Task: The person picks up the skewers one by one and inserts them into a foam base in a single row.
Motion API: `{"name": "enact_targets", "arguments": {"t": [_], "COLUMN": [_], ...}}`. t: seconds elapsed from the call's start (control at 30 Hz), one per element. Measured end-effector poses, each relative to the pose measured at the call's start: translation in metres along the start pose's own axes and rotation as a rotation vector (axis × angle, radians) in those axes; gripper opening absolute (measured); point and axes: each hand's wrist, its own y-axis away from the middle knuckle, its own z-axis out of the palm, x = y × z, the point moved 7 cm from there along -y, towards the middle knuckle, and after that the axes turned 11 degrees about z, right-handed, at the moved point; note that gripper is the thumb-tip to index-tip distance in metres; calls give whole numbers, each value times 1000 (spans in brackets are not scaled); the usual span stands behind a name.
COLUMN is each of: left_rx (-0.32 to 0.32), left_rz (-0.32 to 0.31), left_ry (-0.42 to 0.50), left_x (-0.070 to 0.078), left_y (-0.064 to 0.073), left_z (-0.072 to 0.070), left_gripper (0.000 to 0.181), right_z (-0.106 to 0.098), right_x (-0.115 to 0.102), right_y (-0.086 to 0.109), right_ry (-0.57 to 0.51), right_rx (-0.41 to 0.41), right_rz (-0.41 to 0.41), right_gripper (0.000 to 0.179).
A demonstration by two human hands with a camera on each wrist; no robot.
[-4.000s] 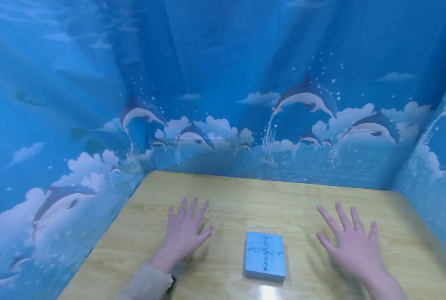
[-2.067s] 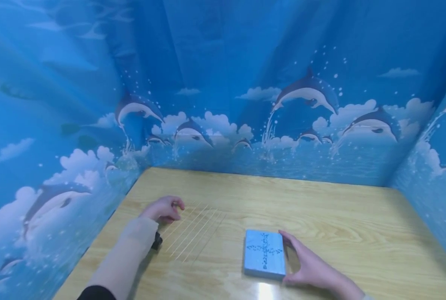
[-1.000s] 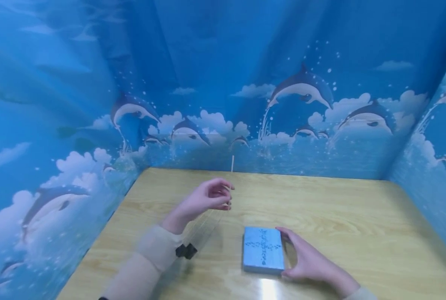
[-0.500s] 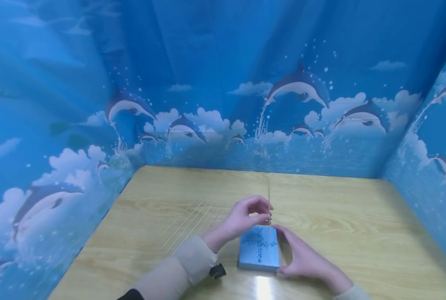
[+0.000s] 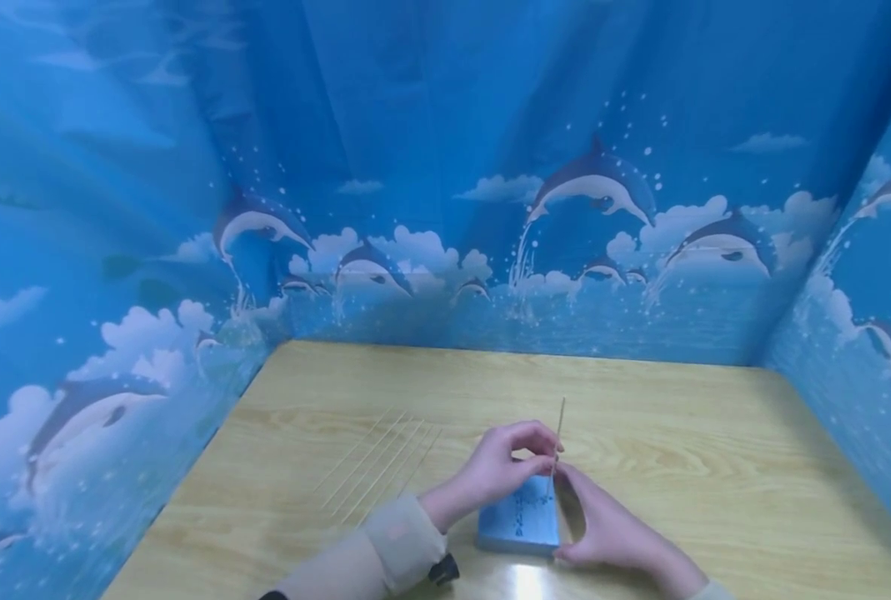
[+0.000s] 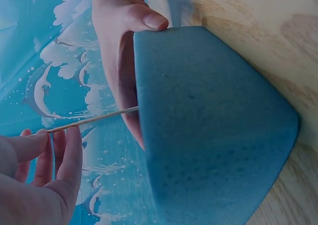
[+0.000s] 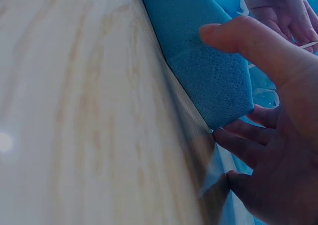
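Note:
My left hand (image 5: 490, 467) pinches a thin wooden skewer (image 5: 562, 417) between thumb and fingertips, over the far right part of a blue foam block (image 5: 516, 533). The skewer stands nearly upright, leaning slightly right. In the left wrist view, the tip of the skewer (image 6: 102, 116) meets the block's dotted face near one edge. Dark dots forming a cross mark the block's top, partly covered by the left hand. My right hand (image 5: 613, 525) grips the block from the right, with the thumb at the near corner and fingers at the far one. The right wrist view shows the thumb on the block's side (image 7: 198, 56).
Several more skewers (image 5: 382, 472) lie roughly side by side, slanted, on the wooden table (image 5: 678, 433) to the left of the block. A blue curtain (image 5: 430, 150) printed with dolphins and clouds surrounds the table at the back and both sides.
My left hand took a skewer from those at left, carried it right, and lowered its tip onto the block. The right hand came in and took hold of the block's right side.

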Motion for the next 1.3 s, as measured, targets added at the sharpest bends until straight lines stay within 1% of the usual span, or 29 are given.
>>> {"name": "enact_targets", "arguments": {"t": [0.13,0.33,0.57,0.63,0.77,0.9,0.97,1.03,1.1,1.2,1.3], "left_rx": [4,-2,-5,-3,-3,-6,2,21,48,89,117], "left_rz": [20,56,74,70,42,27,29,30,28,6,-18], "left_ry": [-17,-38,-50,-51,-45,-35,-31,-24,13,72,108], "left_x": [1,-3,-4,-4,-4,-3,-3,-4,-5,-8,-10], "left_y": [1,4,7,7,6,4,4,3,4,5,10], "left_z": [1,3,4,3,1,-4,-8,-16,-26,-46,-72], "left_gripper": [22,18,16,17,18,21,22,23,23,22,23], "right_z": [-1,0,1,1,0,-2,-3,-2,-1,2,3], "right_x": [-1,-1,-1,-1,0,0,0,0,0,3,3], "right_y": [0,1,4,3,0,-3,-4,-4,-3,-1,-1], "right_ry": [1,-1,9,10,5,-10,-14,-21,-24,-30,-28], "right_rx": [4,16,32,31,24,17,9,-1,-12,-24,-25], "right_rz": [-4,-18,-42,-47,-44,-46,-39,-30,-11,27,40], "right_gripper": [113,110,112,113,114,113,113,113,114,117,118]}}
